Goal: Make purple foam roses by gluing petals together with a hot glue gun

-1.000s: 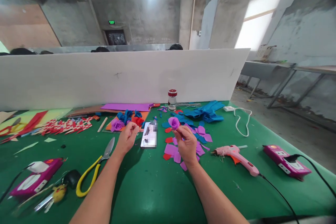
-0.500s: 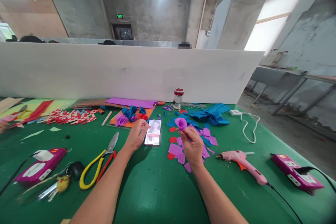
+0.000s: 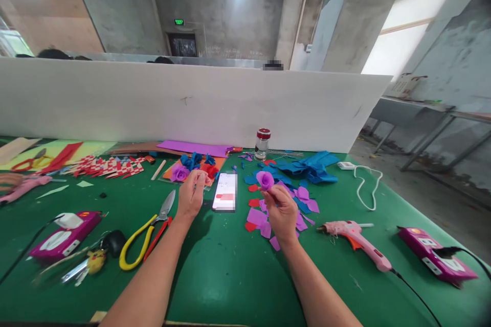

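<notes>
A purple paper rose (image 3: pixel 265 180) is pinched upright between the thumb and fingers of my right hand (image 3: pixel 282 212). Below and around that hand lie cut purple paper petals (image 3: pixel 256 216), along with a few red ones (image 3: pixel 250 226). My left hand (image 3: pixel 191 196) is raised just left of a smartphone (image 3: pixel 224 191), its fingers loosely bent with nothing visible in them. The phone lies flat with a bright white screen, partly blurred out. Behind my left hand, finished paper roses (image 3: pixel 179 172) in purple, blue and red rest on an orange sheet.
Yellow-and-red-handled scissors (image 3: pixel 148 235) and keys (image 3: pixel 82 265) lie on the left. A pink glue gun (image 3: pixel 355 240) and a purple power strip (image 3: pixel 435 255) are on the right. A lidded glass jar (image 3: pixel 262 144) stands near the white partition (image 3: pixel 215 107). Another person's hand (image 3: pixel 11 182) shows at far left.
My left hand has drawn back leftward from the phone, whose screen went from a picture to mostly white. My right hand still holds the rose. A pink glue gun appeared by the other person's hand.
</notes>
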`<state>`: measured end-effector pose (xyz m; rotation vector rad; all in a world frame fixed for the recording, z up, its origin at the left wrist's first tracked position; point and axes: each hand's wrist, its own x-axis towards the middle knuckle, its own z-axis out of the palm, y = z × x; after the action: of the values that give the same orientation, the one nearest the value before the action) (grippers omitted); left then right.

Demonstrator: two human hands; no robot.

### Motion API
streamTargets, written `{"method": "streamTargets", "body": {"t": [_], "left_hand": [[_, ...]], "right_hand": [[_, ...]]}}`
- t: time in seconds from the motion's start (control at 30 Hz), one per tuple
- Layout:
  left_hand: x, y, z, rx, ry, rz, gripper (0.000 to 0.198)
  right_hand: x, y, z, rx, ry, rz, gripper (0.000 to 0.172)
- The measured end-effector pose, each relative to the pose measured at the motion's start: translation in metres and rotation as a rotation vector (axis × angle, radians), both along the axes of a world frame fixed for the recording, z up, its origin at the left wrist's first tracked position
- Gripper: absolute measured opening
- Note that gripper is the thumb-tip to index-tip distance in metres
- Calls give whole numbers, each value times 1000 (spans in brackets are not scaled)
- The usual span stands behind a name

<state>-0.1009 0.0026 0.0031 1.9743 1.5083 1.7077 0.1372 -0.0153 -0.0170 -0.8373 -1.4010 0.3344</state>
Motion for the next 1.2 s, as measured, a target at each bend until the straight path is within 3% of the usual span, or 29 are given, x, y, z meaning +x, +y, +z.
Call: {"method": "streamTargets", "body": {"t": [0.27,0.4,0.5,0.57,0.7,0.8,1.0,1.2], "left_hand": [[1,-2,2,-36,-11,29,29],[14,-9,29,-60,-16,59,23],[32,-10,52,47,-104,15,21],[41,-8,59,108,-169,-14,21],[44,-3,47,121,-266,-18,23],[37,-3,36,71,-218,-11,23],[27,-7,37,135,-184,80,24],[26,-7,38,152,-194,67,22]], "right_hand": [[0,1,0,13,11,-6,15],[2,0,3,33,0,-34,14],[6,0,4,70,-21,-61,12],[9,1,5,85,-48,-56,12],[11,2,7,76,-145,55,14],[13,2,9,76,-204,135,14],[18,7,5,77,-141,7,16],[17,7,2,95,-150,-23,15]]}}
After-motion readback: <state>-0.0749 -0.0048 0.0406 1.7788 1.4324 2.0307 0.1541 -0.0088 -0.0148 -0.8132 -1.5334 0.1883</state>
